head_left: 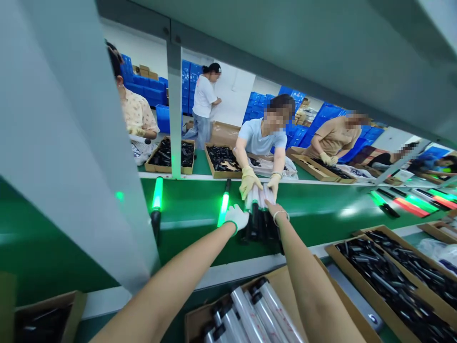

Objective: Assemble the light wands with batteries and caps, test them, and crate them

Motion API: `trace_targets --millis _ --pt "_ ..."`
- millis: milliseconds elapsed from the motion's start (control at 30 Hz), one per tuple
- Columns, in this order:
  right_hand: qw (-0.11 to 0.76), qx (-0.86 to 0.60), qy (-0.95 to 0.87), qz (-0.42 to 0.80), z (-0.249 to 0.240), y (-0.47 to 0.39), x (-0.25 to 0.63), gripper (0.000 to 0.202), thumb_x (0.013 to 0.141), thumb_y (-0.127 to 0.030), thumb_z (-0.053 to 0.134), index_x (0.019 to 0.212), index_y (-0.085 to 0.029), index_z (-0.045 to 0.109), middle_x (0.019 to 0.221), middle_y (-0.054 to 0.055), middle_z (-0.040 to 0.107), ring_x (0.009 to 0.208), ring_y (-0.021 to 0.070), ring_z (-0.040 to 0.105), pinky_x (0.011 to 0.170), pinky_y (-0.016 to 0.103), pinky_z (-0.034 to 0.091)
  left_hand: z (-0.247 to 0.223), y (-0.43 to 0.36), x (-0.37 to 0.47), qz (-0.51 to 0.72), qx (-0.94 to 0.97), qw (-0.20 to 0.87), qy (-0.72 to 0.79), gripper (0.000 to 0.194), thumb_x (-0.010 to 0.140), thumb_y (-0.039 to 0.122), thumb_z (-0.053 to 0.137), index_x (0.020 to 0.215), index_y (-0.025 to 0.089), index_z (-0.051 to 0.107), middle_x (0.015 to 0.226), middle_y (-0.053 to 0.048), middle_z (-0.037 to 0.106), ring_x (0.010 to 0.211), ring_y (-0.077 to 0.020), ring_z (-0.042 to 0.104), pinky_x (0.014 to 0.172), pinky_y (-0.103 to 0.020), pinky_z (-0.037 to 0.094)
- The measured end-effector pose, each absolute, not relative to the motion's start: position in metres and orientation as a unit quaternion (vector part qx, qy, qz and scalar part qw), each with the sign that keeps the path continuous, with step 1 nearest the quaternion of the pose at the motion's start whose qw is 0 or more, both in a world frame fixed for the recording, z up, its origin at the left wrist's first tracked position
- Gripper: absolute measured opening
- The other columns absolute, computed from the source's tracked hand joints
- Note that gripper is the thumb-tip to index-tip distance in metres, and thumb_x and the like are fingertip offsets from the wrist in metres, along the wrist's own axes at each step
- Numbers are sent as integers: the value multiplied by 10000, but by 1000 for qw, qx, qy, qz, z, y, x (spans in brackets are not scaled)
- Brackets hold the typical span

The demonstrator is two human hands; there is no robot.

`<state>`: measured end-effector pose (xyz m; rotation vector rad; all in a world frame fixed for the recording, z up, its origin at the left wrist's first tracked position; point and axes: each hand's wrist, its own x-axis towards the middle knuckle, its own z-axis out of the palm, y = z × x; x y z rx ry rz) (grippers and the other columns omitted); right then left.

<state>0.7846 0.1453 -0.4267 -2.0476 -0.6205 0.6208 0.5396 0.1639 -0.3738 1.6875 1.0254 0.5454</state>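
Several clear tubes with black handles (254, 220) lie side by side as a bundle on the green belt (193, 243). My left hand (237, 218), in a white glove with a green cuff, is at the bundle's left side, its fingers partly curled. Bare, with a bracelet at the wrist, my right hand (276, 211) presses on the right side of the bundle. A person opposite has yellow-gloved hands (250, 182) on the far ends of the same tubes. Just left of my left hand is a lit green baton (223, 205).
Another lit green baton (157, 200) lies farther left, beside a grey post (132, 214). Below my arms stands a cardboard box (191, 317) of clear tubes. Boxes of black parts (378, 281) are at the right. An overhead shelf (303, 57) spans the top.
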Motion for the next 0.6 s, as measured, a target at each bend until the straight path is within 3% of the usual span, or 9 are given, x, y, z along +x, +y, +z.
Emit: trace_targets --millis 67,167,267,400,467,600 --pt "398 -864 -224 210 -420 129 791 817 755 -539 661 1362 -49 420 1463 316 315 1385 437 261 1102 591 214 -369 139 526 205 742 475 426 433 888 352 596 1280 184 526 1368 -123 482 1229 -290 478 1033 -515 379" --pt "366 -889 -217 168 -411 108 798 777 826 -496 578 1428 -62 347 1476 272 332 1376 373 320 1106 509 264 -356 97 497 166 802 414 398 522 821 245 619 1316 120 509 1362 -211 462 1268 -390 414 1049 -558 310" --pt "357 -903 -200 127 -402 91 810 686 889 -493 464 1433 -87 363 1479 243 344 1370 336 343 1094 469 294 -338 54 460 126 854 364 350 506 770 190 580 1269 104 566 1279 -253 506 1209 -453 439 992 -586 342" --pt "368 -915 -149 64 -383 61 826 626 922 -537 345 1413 -156 425 1403 233 451 1304 375 424 1034 546 333 -317 10 409 3 934 261 244 456 828 265 474 1255 145 583 1203 -228 562 1136 -417 505 928 -571 414" --pt "382 -917 -113 32 -367 43 826 584 945 -476 253 1329 -126 520 1277 274 542 1208 401 512 960 568 386 -311 -4 380 -37 939 261 219 441 825 282 490 1242 194 605 1218 -205 583 1147 -393 519 947 -552 427" --pt "432 -895 -103 -54 -328 10 793 572 942 -378 181 1183 -82 608 1118 308 600 1074 410 591 868 539 438 -296 -25 287 12 904 322 280 271 819 437 555 1062 448 674 1112 -18 681 1094 -263 611 870 -394 526"
